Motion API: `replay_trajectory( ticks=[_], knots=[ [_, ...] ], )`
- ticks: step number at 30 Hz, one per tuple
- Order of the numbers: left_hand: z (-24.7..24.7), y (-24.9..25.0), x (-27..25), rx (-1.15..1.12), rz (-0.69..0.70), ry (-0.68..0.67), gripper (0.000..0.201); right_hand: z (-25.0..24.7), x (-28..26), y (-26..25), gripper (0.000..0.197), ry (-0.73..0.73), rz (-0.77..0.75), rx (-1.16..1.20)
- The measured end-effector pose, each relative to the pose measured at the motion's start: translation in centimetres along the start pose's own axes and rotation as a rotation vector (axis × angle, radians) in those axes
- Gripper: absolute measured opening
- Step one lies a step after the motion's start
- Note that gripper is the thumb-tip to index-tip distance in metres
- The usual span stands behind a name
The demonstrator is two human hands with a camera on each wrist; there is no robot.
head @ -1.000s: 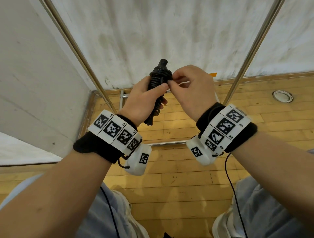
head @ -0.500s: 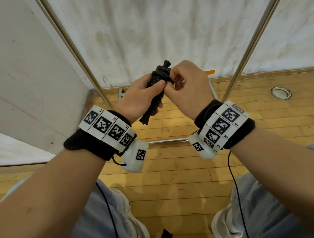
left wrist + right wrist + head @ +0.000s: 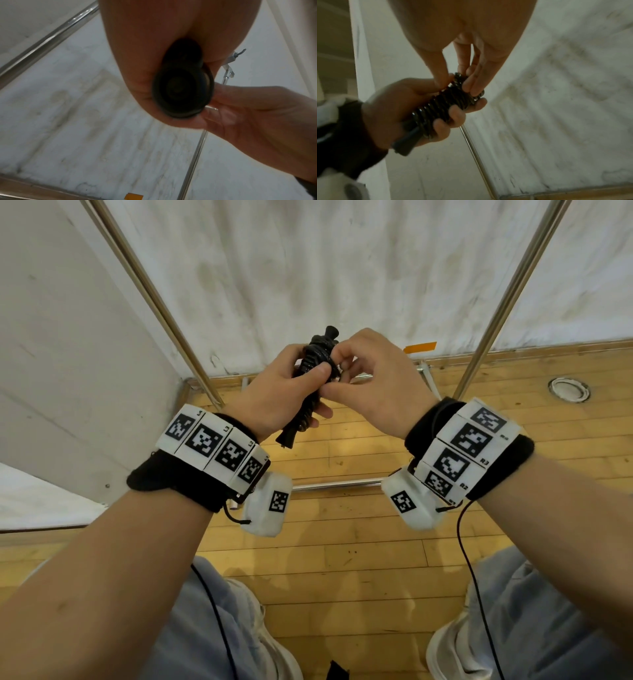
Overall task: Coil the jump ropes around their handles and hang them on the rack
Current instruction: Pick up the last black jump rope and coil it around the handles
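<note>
A black jump rope (image 3: 317, 361) is wound in tight coils round its handles, making one bundle held upright at chest height. My left hand (image 3: 277, 392) grips the coiled bundle (image 3: 447, 102) round its middle, fingers curled under it. The handle ends (image 3: 287, 436) stick out below the fist, seen end-on as the handle butt (image 3: 181, 93) in the left wrist view. My right hand (image 3: 359, 381) pinches the top coils (image 3: 462, 79) between thumb and fingertips. The rack's two steel uprights (image 3: 157, 302) (image 3: 507, 299) slant on either side of the hands.
A white, stained wall (image 3: 325, 261) stands close behind the rack. The rack's low steel crossbar (image 3: 335, 484) lies on the wooden floor (image 3: 342, 559) below my wrists. A round floor fitting (image 3: 568, 389) sits at the right. My shoes (image 3: 455, 645) and trouser legs show at the bottom.
The bundle has tilted slightly, its top leaning right. My right hand's fingers have shifted lower on the top coils and pinch tighter. The left hand's grip is unchanged.
</note>
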State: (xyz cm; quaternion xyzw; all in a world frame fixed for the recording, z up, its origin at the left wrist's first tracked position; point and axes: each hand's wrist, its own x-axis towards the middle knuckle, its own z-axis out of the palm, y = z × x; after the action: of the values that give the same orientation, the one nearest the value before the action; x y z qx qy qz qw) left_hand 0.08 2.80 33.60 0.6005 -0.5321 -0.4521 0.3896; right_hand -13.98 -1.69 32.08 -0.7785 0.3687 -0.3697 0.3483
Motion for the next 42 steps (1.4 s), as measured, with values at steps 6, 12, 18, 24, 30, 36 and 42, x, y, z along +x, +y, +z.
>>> replay_trajectory(
  ticks=[6,12,18,24,30,36,42],
  knots=[
    [0.6,0.6,0.2,-0.071,-0.030,0.034,0.047,-0.6,0.2,-0.1,0.013,0.082,-0.057,-0.108],
    [1.6,0.6,0.8,-0.047,0.020,0.189,0.024,-0.4,0.1,-1.1,0.009,0.106,-0.060,-0.180],
    [2.0,0.7,1.4,-0.079,-0.037,0.181,0.073,-0.5,0.4,-1.7,0.010,0.098,-0.073,-0.303],
    [2.9,0.5,1.5,-0.078,0.031,0.242,0.027,-1.0,0.7,-1.3,0.014,0.122,-0.096,-0.391],
    [3.3,0.3,1.6,-0.111,0.037,0.307,0.012,-0.4,0.1,-0.1,0.012,0.222,-0.185,-0.428],
    [2.2,0.1,1.2,-0.156,0.138,0.282,0.024,-1.0,0.6,-0.5,0.007,0.135,0.079,0.076],
    [2.0,-0.9,0.9,0.042,0.223,0.165,0.038,-1.3,0.5,-0.8,0.012,0.111,0.280,0.291]
  ],
)
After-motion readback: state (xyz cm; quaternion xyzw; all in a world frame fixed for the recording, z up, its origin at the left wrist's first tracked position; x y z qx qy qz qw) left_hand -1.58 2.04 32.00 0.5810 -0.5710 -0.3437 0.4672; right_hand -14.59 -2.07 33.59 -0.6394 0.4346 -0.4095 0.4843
